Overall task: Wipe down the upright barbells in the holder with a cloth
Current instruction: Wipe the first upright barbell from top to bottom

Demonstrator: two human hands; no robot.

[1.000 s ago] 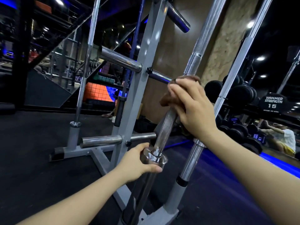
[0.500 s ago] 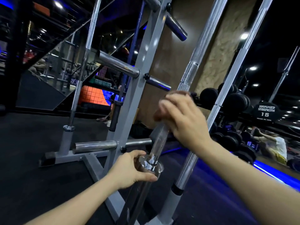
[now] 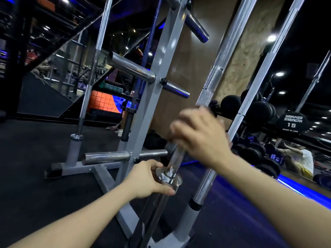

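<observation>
Dim gym floor point(image 3: 35, 167) surrounds a grey holder point(image 3: 152, 97). Left hand point(image 3: 148, 178) grips the barbell point(image 3: 223, 56) collar; above it, the blurred right hand point(image 3: 200, 138) clenches the shaft. Right of that grip, a dumbbell point(image 3: 292, 121) reads "HAMMER STRENGTH 15".

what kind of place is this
Almost certainly a gym's free-weight area. Upright barbells stand in a grey holder with chrome plate pegs, black dumbbells sit on a rack behind, and a weight there reads "Hammer Strength 15".
</observation>
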